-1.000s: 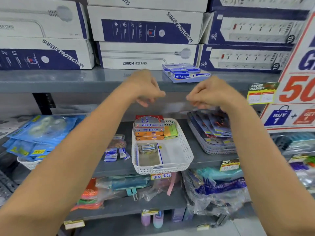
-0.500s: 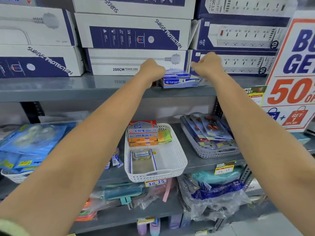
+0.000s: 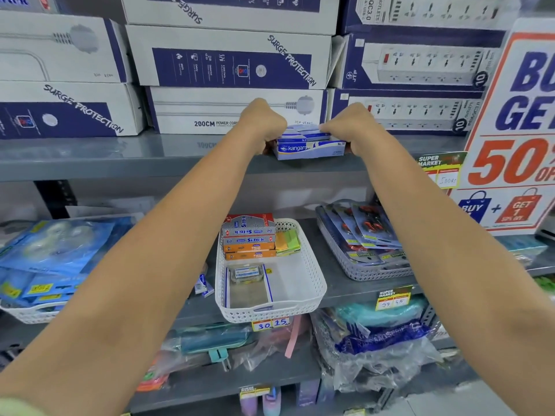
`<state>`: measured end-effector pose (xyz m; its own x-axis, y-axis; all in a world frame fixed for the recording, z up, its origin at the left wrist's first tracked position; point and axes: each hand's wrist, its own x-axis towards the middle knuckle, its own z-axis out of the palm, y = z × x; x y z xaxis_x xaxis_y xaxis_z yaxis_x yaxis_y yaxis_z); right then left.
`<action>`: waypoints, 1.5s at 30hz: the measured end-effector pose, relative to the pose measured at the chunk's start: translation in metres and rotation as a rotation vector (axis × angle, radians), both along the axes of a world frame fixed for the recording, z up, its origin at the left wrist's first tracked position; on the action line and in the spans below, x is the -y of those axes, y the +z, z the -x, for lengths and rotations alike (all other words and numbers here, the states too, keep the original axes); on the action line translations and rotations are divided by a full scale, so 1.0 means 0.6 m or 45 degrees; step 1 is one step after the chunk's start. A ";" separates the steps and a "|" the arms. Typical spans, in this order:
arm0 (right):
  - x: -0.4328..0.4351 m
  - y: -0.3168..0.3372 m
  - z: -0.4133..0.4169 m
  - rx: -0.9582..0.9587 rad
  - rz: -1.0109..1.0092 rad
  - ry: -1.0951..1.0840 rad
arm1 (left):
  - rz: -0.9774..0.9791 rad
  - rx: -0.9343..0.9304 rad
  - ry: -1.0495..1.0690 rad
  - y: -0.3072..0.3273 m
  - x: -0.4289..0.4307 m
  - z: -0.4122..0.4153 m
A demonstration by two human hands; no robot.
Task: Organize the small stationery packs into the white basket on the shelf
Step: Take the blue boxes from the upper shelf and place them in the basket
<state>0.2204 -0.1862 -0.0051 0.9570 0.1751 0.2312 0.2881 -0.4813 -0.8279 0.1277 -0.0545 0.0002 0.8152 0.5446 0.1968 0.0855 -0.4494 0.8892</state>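
Observation:
A blue-and-white Kangaro box (image 3: 309,147) of small stationery packs sits on the upper grey shelf (image 3: 120,157), in front of the power-cord cartons. My left hand (image 3: 262,127) grips its left end and my right hand (image 3: 353,127) grips its right end, fingers curled over the top packs. Below, the white basket (image 3: 312,283) stands on the middle shelf. It holds stacked Softek boxes (image 3: 249,238), green and orange pads (image 3: 288,241) and a flat pack (image 3: 246,283) in its front left part.
Large surge-protector cartons (image 3: 228,67) fill the upper shelf behind my hands. A grey basket of carded items (image 3: 360,253) stands right of the white basket, blue packets (image 3: 45,259) left. A 50%-off sign (image 3: 516,130) hangs at right. Loose small packs (image 3: 204,285) lie beside the white basket.
Both hands rose from below the upper shelf to the Kangaro box and closed on its two ends. The view tilted up and moved closer.

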 end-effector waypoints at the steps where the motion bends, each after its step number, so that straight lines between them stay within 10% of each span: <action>1: 0.003 -0.001 0.005 -0.029 -0.040 0.010 | 0.014 -0.006 0.007 -0.001 0.000 0.003; 45: 0.055 -0.220 0.151 -0.081 0.065 -0.117 | 0.057 0.051 0.017 -0.256 0.037 0.150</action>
<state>0.1298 -0.2190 -0.1372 0.9820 0.0960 0.1627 0.1887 -0.5455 -0.8166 0.0378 -0.0769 -0.1532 0.7999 0.5643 0.2041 0.0554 -0.4082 0.9112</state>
